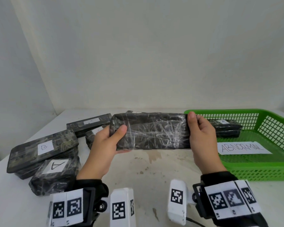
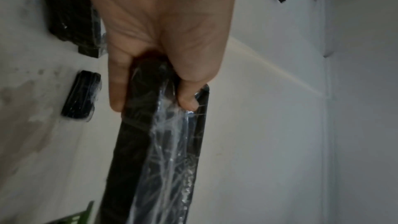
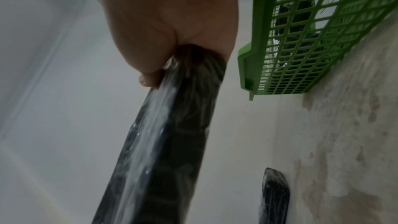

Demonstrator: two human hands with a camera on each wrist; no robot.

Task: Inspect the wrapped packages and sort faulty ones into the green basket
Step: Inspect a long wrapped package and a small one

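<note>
Nearest the wearer, the left hand (image 1: 105, 145) and right hand (image 1: 202, 136) each clamp one end of a long wrapped package (image 1: 151, 131), thumbs on the near face and fingers curled behind. It hangs level in the air, just left of the green basket (image 1: 269, 169) and above the table (image 1: 154, 169). The face turned to the wearer shows crinkled film and no label, and whether the wrap is torn cannot be told. To inspect well, I would keep the grip at the very ends so the faces stay uncovered, then roll the package slowly to bring each side and the label into view before judging. Left of the basket, beyond the left hand, lie more packages, one marked B (image 1: 44, 147) and one marked A (image 1: 56, 165). Inside the basket sit an "ABNORMAL" sign (image 1: 243, 147) and, farther back, one package (image 1: 226, 128).
</note>
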